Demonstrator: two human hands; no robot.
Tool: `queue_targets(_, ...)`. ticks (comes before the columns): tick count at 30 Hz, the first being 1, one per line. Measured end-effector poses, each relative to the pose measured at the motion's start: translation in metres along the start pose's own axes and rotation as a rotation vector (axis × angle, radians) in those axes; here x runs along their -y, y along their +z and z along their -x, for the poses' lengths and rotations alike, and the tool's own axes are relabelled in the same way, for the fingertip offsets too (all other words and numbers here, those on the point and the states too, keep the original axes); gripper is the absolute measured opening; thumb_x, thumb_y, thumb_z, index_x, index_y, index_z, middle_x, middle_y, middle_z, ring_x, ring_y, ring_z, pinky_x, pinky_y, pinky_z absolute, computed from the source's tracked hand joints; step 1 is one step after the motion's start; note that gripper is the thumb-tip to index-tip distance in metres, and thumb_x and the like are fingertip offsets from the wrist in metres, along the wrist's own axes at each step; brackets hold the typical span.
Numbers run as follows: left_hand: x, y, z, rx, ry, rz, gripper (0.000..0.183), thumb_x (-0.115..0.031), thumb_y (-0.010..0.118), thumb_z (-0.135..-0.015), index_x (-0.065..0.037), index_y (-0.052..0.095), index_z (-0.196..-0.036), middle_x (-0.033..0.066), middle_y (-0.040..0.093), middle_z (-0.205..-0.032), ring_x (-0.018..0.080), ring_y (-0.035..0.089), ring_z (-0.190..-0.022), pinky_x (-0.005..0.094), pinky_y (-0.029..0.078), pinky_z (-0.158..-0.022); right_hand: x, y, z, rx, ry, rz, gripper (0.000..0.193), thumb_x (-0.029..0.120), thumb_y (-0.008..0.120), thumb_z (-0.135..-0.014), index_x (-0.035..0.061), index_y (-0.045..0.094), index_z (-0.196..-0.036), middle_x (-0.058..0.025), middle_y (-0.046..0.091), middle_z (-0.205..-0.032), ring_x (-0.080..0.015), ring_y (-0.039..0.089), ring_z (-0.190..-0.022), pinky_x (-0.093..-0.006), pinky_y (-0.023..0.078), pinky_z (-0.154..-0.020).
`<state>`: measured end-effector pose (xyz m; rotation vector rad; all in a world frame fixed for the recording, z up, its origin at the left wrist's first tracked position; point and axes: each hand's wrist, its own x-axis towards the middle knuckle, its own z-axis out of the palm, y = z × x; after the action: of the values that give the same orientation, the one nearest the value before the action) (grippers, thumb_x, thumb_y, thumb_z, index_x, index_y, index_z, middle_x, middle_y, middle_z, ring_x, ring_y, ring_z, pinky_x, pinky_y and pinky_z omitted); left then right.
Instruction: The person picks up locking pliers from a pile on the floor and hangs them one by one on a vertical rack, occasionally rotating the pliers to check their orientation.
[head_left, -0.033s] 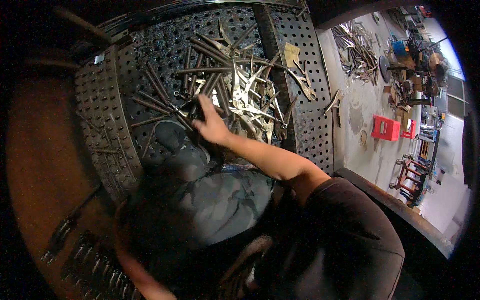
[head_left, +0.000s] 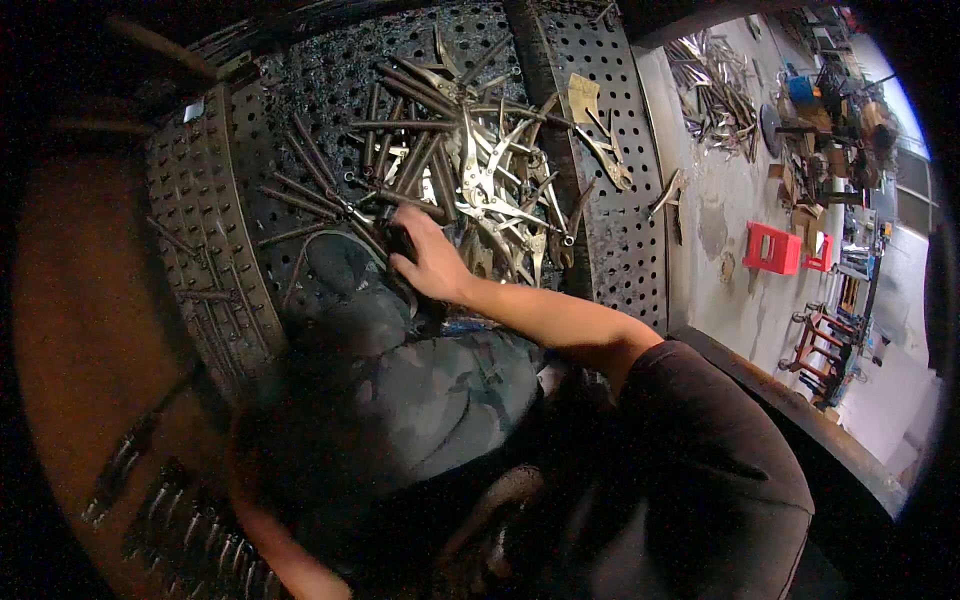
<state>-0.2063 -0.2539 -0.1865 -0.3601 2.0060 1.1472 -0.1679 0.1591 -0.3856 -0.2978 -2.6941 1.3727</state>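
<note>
My right hand [head_left: 432, 258] reaches in at the near edge of a heap of metal tools on a dark perforated metal surface [head_left: 330, 85]. Its fingers are curled and thumb and fingers close around something dark, too hidden to make out. Just beyond it lie bright locking pliers [head_left: 485, 185], jumbled with dark rod-like handles [head_left: 415, 170]. More dark rods [head_left: 300, 200] fan out to the left of the hand. Of my left arm, only a blurred forearm [head_left: 290, 560] shows at the lower edge; the left hand is out of sight.
A dark shoe [head_left: 340, 262] and a camouflage trouser leg [head_left: 450, 400] are close by the right hand. Single pliers [head_left: 605, 155] lie right of the heap. Across the floor are another tool pile [head_left: 715, 95], a red stool [head_left: 772, 248] and a wheeled rack [head_left: 822, 350].
My right hand has drawn slightly back toward me, and its outstretched fingers have curled in. The tools in the heap look much the same.
</note>
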Motion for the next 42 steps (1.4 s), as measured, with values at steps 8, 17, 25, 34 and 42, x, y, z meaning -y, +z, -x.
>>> queue_targets(8, 0.01, -0.002, 0.004, -0.015, -0.032, 0.019, 0.046, -0.023, 0.053, -0.102, -0.003, 0.047, -0.143, 0.014, 0.06, -0.133, 0.0242, 0.058, -0.119, 0.0353, 0.044, -0.104, -0.103, -0.113, 0.178, 0.713, 0.842, 0.059, 0.035, 0.032, 0.064, -0.094, 0.0077, 0.07, -0.119, -0.0123, 0.071, -0.116, -0.0253, 0.068, -0.105, -0.0351, 0.051, -0.094)
queue_targets(17, 0.024, 0.011, 0.008, 0.003, 0.002, 0.017, 0.046, -0.02, 0.055, -0.1, -0.003, 0.048, -0.143, 0.0135, 0.061, -0.132, 0.0236, 0.059, -0.119, 0.0349, 0.045, -0.103, -0.092, -0.128, 0.229, 0.777, 1.028, -0.095, 0.065, 0.06, 0.052, -0.097, 0.0118, 0.057, -0.141, -0.0151, 0.053, -0.146, -0.0305, 0.054, -0.131, -0.0396, 0.041, -0.11)
queue_targets(25, 0.045, 0.01, 0.024, -0.045, 0.032, 0.064, 0.046, -0.018, 0.057, -0.099, -0.003, 0.049, -0.142, 0.0131, 0.061, -0.132, 0.0231, 0.059, -0.118, 0.0345, 0.045, -0.103, -0.106, -0.107, 0.206, 0.759, 0.926, 0.032, 0.061, 0.05, 0.052, -0.095, -0.0002, 0.062, -0.127, -0.0225, 0.067, -0.121, -0.0371, 0.063, -0.115, -0.0426, 0.047, -0.102)
queue_targets(34, 0.064, 0.01, 0.036, -0.09, 0.007, 0.101, 0.046, -0.015, 0.059, -0.098, -0.003, 0.05, -0.141, 0.0126, 0.062, -0.131, 0.0226, 0.059, -0.117, 0.0341, 0.045, -0.102, -0.153, 0.009, 0.131, 0.422, 0.826, 0.164, 0.053, 0.047, 0.071, -0.085, 0.0005, 0.071, -0.109, -0.0193, 0.073, -0.106, -0.0324, 0.07, -0.099, -0.0412, 0.054, -0.086)
queue_targets(42, 0.085, -0.008, 0.031, -0.072, 0.015, 0.21, 0.046, -0.013, 0.06, -0.096, -0.003, 0.051, -0.141, 0.0121, 0.063, -0.13, 0.0221, 0.06, -0.117, 0.0337, 0.045, -0.102, -0.122, 0.021, 0.124, 0.219, 0.849, 0.116, 0.05, 0.046, 0.079, -0.08, 0.0007, 0.069, -0.099, -0.0183, 0.072, -0.093, -0.0343, 0.068, -0.085, -0.0424, 0.052, -0.077)
